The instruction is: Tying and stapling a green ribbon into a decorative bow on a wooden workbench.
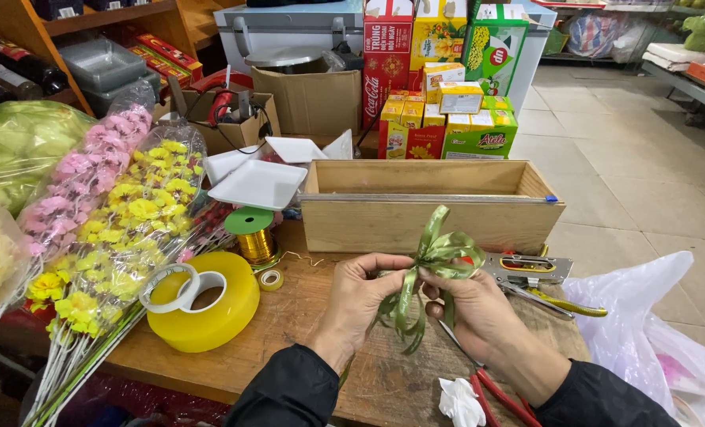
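Both hands hold a green ribbon bow (439,257) over a wooden table (305,316). My left hand (360,296) pinches the bow's base from the left, fingers closed around the gathered ribbon. My right hand (471,312) grips it from the right, thumb against the loops. Ribbon tails (406,316) hang down between the two hands. Both sleeves are black.
A wooden box (424,207) stands behind the hands. A stapler (530,269), yellow-handled pliers (562,302) and red-handled scissors (499,395) lie at the right. Yellow tape roll (206,304), gold wire spool (253,233), white trays (257,183) and wrapped artificial flowers (123,229) fill the left. A plastic bag (653,324) hangs at the right.
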